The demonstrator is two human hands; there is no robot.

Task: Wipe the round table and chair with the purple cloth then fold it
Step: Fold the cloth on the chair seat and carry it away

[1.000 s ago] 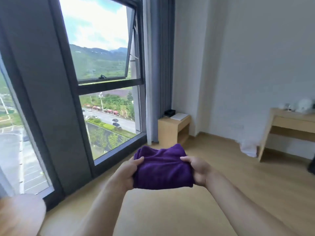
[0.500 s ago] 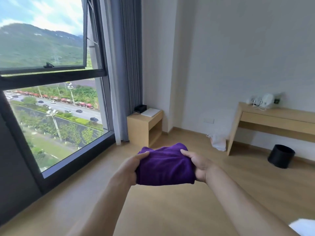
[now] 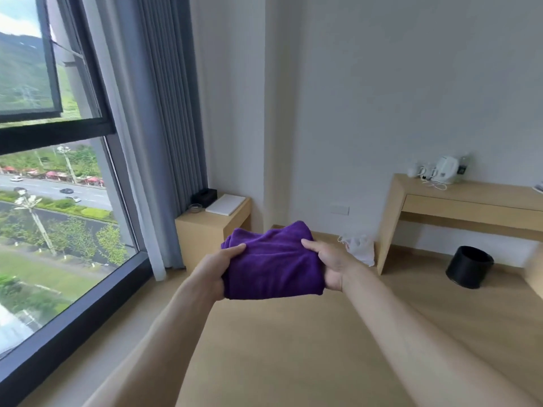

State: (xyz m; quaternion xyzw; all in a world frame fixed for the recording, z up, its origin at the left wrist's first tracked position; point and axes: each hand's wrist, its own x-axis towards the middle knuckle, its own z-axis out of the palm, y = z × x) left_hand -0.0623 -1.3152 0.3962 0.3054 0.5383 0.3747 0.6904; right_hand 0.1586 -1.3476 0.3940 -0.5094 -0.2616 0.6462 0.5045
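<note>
Now two hands, left hand (image 3: 212, 273), right hand (image 3: 330, 267), one purple cloth (image 3: 271, 264)

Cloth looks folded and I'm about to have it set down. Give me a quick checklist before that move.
1. Purple cloth folded into a bundle: ok.
2. Left hand grips its left edge: ok.
3. Right hand grips its right edge: ok.
4. Round table or chair in view to set it on: not ok, neither shows.
5. Wiping finished: cannot tell.
6. Floor below the hands free of obstacles: ok.
</note>
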